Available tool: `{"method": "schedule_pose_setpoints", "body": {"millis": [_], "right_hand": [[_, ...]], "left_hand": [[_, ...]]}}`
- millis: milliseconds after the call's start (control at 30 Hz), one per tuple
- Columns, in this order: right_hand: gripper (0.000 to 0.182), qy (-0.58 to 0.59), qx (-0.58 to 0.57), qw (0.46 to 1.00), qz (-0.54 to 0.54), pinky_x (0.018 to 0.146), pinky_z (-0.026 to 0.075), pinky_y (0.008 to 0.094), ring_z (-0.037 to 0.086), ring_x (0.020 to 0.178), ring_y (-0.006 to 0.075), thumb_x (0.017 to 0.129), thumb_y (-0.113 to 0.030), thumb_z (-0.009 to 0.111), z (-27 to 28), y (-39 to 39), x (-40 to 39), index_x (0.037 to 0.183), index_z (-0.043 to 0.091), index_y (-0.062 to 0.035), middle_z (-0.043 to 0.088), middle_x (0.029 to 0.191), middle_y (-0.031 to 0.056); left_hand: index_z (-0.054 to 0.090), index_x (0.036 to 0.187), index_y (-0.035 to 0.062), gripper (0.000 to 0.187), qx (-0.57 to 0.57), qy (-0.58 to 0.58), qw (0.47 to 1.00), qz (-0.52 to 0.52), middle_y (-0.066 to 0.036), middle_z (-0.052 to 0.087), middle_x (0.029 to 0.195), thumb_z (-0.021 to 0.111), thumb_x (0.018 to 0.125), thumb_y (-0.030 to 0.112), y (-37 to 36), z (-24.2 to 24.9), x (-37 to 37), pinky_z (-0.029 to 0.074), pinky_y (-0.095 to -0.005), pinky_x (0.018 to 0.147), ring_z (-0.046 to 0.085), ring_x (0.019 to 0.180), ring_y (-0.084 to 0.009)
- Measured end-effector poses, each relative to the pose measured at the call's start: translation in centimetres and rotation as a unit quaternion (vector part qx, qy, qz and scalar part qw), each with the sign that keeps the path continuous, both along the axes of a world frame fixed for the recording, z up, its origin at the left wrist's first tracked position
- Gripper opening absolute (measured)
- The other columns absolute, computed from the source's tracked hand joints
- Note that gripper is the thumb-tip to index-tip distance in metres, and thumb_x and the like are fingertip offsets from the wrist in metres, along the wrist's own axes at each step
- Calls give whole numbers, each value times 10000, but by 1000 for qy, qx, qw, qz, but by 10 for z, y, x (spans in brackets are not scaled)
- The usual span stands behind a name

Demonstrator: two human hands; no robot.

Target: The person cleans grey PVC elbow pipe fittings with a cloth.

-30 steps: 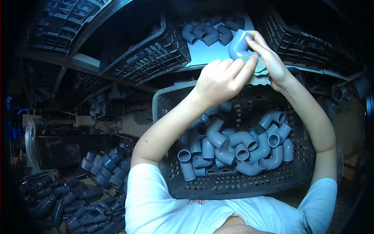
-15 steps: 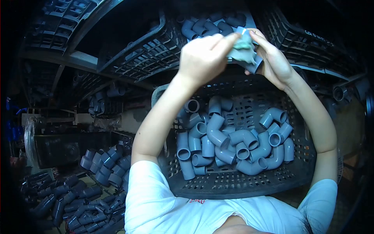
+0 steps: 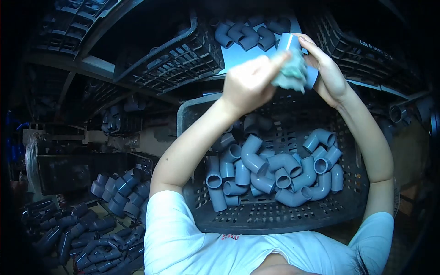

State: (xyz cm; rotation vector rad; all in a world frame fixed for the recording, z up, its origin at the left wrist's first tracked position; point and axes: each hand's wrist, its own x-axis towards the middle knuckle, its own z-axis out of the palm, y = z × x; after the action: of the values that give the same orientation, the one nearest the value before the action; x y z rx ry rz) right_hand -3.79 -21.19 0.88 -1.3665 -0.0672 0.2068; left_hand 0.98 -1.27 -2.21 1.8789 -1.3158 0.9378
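Observation:
My right hand (image 3: pixel 329 68) grips a grey pipe elbow (image 3: pixel 287 42), one end pointing up and the other showing at the right behind a cloth. In my left hand (image 3: pixel 250 85), somewhat blurred, is a crumpled pale green cloth (image 3: pixel 292 73), pressed against the elbow's side. The fingers of my right hand wrap the elbow from behind and are partly hidden. Below both hands stands a black perforated crate (image 3: pixel 284 224) with many loose grey elbows (image 3: pixel 254 156) lying in it at mixed angles.
Beyond my hands, several elbows (image 3: pixel 250 37) lie in rows on a white sheet (image 3: pixel 233 57). Black crates flank it, one at the left (image 3: pixel 176 57) and one at the right (image 3: pixel 353 52). Piles of grey fittings (image 3: pixel 121 190) lie at the lower left.
My left hand has moved right and down with the cloth along the elbow. More of the elbow's upper end and the white sheet now shows. My right hand still grips the elbow.

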Motion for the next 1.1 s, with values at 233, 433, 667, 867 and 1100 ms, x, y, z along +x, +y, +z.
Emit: {"method": "schedule_pose_setpoints", "body": {"millis": [233, 433, 667, 867, 1100], "right_hand": [[530, -7, -142, 990, -16, 627, 537, 231, 676, 927, 112, 1049, -536, 365, 3, -1, 0, 1368, 517, -141, 647, 1111, 58], [646, -111, -136, 982, -71, 846, 524, 272, 652, 1010, 147, 1055, -599, 228, -5, 4, 5, 1253, 586, -99, 657, 1109, 92], [686, 19, -153, 988, 1, 410, 468, 200, 703, 713, 124, 1016, -674, 244, 4, 11, -6, 1287, 543, -120, 687, 942, 70], [668, 53, 23, 998, -32, 819, 596, 284, 719, 830, 164, 944, -658, 524, -1, 0, 7, 1319, 570, -107, 661, 1030, 97], [636, 31, -69, 997, 10, 906, 561, 298, 704, 940, 165, 932, -631, 572, 2, -7, 5, 1296, 621, -111, 655, 1099, 91]], "left_hand": [[663, 1272, 108, 659, 22, -7, 1000, 17, -74, 561, 715, 664, 644, -91, -3, 9, 1, 509, -334, 552, 591, 605, -230], [666, 1281, 149, 676, 63, 8, 997, -40, -51, 525, 686, 684, 637, -57, -5, 1, -15, 501, -338, 539, 568, 572, -215], [635, 1306, 106, 653, -2, 68, 997, 28, -136, 675, 881, 654, 685, -97, 1, 5, 10, 561, -347, 677, 682, 753, -285], [634, 1327, 132, 738, 1, 90, 993, -74, -108, 652, 814, 669, 628, -100, -10, 2, -24, 563, -349, 691, 608, 625, -270], [605, 1342, 88, 625, -102, 144, 984, -39, -188, 694, 1040, 645, 735, -55, -10, 0, -4, 564, -372, 767, 688, 861, -344]]}}
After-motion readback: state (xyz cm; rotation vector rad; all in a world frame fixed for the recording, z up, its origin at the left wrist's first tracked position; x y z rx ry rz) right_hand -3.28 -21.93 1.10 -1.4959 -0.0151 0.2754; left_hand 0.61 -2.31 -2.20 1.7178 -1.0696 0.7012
